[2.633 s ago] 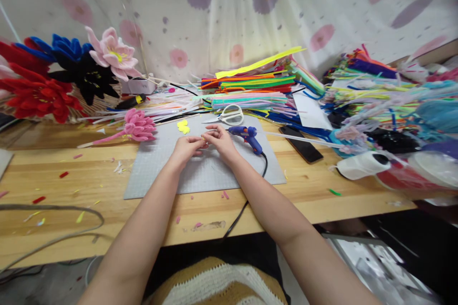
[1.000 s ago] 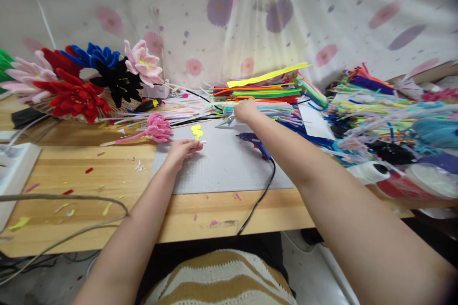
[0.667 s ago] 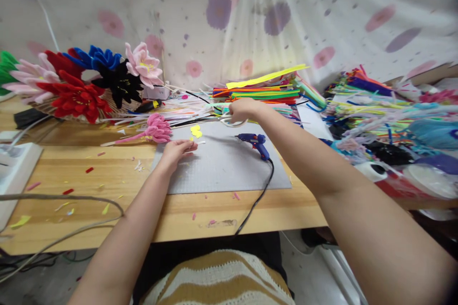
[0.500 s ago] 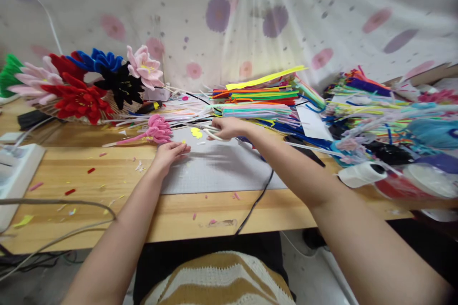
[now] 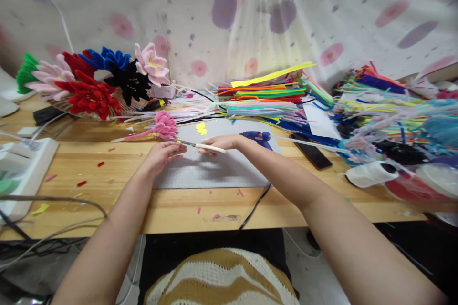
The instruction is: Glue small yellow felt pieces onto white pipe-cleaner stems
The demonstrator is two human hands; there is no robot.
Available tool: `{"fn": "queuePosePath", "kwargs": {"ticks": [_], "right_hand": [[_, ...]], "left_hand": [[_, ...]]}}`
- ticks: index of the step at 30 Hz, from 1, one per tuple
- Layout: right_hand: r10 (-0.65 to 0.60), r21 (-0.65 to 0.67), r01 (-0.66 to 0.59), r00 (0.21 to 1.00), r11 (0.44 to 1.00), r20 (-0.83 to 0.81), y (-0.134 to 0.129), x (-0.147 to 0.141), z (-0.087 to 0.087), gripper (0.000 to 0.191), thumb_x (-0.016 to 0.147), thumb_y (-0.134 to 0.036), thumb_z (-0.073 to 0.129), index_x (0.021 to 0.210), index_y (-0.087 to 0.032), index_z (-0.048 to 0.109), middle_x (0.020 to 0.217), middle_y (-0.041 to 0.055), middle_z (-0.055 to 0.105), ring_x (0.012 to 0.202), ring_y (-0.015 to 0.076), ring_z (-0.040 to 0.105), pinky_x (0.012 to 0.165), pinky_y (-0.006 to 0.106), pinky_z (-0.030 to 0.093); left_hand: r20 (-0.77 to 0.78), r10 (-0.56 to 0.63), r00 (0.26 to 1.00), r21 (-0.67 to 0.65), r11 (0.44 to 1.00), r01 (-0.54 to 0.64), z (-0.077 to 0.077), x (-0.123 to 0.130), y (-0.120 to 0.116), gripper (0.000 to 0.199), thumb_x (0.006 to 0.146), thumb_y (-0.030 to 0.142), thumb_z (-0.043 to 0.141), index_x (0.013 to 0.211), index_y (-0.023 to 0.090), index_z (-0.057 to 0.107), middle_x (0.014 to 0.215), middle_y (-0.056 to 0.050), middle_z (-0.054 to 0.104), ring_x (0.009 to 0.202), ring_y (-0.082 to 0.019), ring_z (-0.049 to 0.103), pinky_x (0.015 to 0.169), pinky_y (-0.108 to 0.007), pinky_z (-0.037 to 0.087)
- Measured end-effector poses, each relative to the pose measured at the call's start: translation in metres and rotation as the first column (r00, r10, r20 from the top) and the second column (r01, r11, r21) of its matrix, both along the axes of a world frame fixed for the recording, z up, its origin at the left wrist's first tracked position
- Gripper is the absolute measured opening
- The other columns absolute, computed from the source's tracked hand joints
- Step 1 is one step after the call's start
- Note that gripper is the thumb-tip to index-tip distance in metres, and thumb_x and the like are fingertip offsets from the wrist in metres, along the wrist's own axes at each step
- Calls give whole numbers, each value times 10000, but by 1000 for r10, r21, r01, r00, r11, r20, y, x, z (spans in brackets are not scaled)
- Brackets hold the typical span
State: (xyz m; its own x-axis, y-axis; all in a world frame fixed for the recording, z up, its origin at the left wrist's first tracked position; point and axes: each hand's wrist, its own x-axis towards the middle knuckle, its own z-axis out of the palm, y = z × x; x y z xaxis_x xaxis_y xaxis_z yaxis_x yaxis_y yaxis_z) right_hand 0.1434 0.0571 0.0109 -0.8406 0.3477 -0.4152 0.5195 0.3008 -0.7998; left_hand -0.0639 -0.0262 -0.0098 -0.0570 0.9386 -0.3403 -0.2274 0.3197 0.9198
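Note:
My right hand is closed on a pair of scissors with white handles. Their metal blades point left and reach the fingertips of my left hand. Between those fingertips a tiny yellow piece shows, pinched at the blade tips; its exact shape is too small to tell. Beneath both hands lies a grey cutting mat. Yellow cut pieces rest on its far part. Just beyond my left hand lies a pink fuzzy flower with its stem to the left.
A blue glue gun lies by my right forearm, a black phone farther right. Bundles of coloured pipe cleaners line the back. Finished fuzzy flowers stand at back left, a white power strip at the left edge.
My right hand has brought the scissors nearer and to the left, so the blades now meet my left fingertips. The view has shifted slightly, and the glue gun and phone show more fully.

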Motion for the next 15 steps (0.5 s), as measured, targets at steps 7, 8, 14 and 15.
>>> {"fn": "queuePosePath", "kwargs": {"ticks": [7, 8, 14, 15], "right_hand": [[-45, -204, 33, 997, 978, -55, -1, -11, -6, 394, 705, -508, 619, 788, -144, 493, 618, -45, 474, 509, 48, 429, 472, 183, 368], [-37, -212, 23, 997, 977, -62, -1, -12, -6, 390, 701, -504, 624, 770, -146, 487, 607, -47, 469, 506, 48, 431, 470, 183, 367], [-62, -215, 48, 996, 975, -57, -1, -13, -7, 414, 684, -526, 624, 753, -149, 467, 582, -60, 432, 474, 39, 400, 444, 182, 334], [-71, -212, 58, 996, 976, -52, -2, -13, -8, 421, 683, -536, 619, 751, -150, 464, 578, -61, 428, 468, 37, 394, 439, 181, 328]], "left_hand": [[-53, -15, 998, -64, 998, 12, 4, -2, -1, 119, 624, 163, 692, 715, 94, 660, 766, -122, 704, 747, -188, 674, 636, -246, 533], [-59, -14, 998, -65, 998, 10, 4, -3, -1, 114, 627, 161, 688, 715, 93, 663, 765, -120, 705, 742, -185, 674, 634, -242, 534], [-80, -11, 997, -63, 998, 6, 3, -5, 1, 138, 621, 169, 687, 734, 91, 676, 774, -118, 706, 733, -179, 674, 625, -231, 536], [-80, -12, 997, -66, 998, 7, 3, -5, 1, 145, 620, 169, 690, 741, 91, 677, 776, -118, 706, 731, -178, 674, 626, -230, 535]]}}
